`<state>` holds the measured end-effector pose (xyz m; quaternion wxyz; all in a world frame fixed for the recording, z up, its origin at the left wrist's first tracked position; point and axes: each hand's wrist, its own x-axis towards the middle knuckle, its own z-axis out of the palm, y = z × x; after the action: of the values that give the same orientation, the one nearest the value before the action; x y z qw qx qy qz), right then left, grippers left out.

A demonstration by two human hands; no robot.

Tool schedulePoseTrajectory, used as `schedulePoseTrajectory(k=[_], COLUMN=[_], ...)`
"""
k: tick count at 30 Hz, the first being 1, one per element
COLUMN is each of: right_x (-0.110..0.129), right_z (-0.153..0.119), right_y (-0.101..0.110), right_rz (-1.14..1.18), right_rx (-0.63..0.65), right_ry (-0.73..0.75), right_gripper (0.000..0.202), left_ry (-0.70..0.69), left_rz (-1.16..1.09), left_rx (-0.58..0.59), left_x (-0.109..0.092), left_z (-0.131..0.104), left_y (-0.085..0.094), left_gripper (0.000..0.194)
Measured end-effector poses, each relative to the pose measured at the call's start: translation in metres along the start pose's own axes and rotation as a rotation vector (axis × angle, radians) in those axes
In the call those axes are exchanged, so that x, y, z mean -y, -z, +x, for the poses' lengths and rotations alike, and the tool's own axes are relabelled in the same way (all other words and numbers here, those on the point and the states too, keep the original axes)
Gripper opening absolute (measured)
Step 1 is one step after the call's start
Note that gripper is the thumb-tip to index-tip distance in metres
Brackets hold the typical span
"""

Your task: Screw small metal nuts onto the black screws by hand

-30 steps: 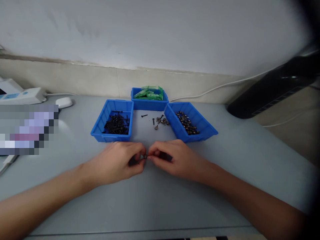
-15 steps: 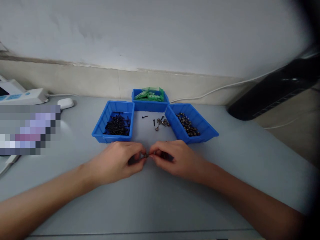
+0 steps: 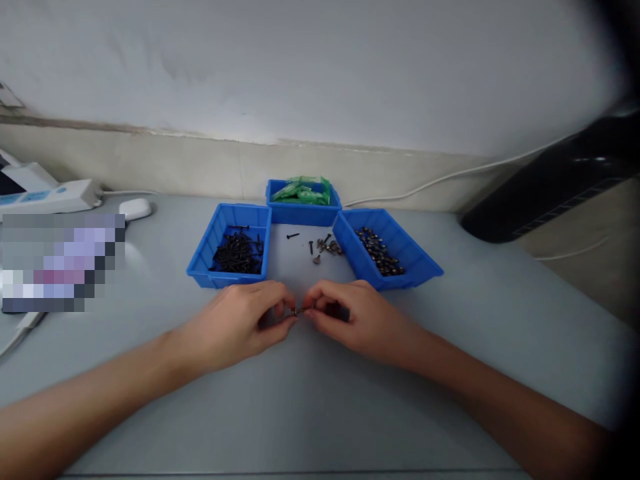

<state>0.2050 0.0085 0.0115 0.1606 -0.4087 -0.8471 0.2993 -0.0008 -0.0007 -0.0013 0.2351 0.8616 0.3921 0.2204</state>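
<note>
My left hand [image 3: 240, 325] and my right hand [image 3: 350, 319] meet fingertip to fingertip over the grey table, just in front of three blue bins. Between the thumbs and forefingers sits a small dark screw [image 3: 298, 311], pinched from both sides. The left blue bin [image 3: 210, 248] holds several black screws. The right blue bin [image 3: 415, 263] holds several brownish metal screws or nuts. The back blue bin [image 3: 300, 213] holds green packets. A few loose screws [image 3: 323, 246] lie on the table between the bins.
A white device [image 3: 47, 195] and a white mouse [image 3: 136, 208] lie at the far left by a blurred patch. A black device [image 3: 550, 180] with a white cable [image 3: 430, 181] lies at the right. The wall runs close behind the bins.
Both hands stay together on the small screw; the fingers shift only slightly. The view has drifted a little, so the bins sit slightly lower and to the right.
</note>
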Motion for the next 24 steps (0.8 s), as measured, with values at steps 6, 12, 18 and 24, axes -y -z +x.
schedulePoseTrajectory(k=[6,12,18,24], right_x=[-0.0009,-0.0024,-0.0008,-0.0006], right_z=[0.0003,0.0003,0.0005,0.0018], right_y=[-0.001,-0.0026,-0.0026,-0.0035], right_rz=[-0.014,-0.052,-0.079,-0.059], right_rx=[-0.023,-0.018,0.025,0.08], right_ry=[0.019,0.04,0.039,-0.007], right_gripper=[0.008,0.008,0.005,0.006], left_ry=[0.006,0.02,0.024,-0.015], left_rz=[0.022,0.029,-0.005,-0.019], left_rx=[0.034,0.055,0.029,0.051], left_x=[-0.0012,-0.002,-0.0016,-0.0023], left_z=[0.0006,0.002,0.0024,0.0017], left_y=[0.0017,0.0013,-0.0004,0.0005], left_gripper=[0.006,0.008,0.002,0.003])
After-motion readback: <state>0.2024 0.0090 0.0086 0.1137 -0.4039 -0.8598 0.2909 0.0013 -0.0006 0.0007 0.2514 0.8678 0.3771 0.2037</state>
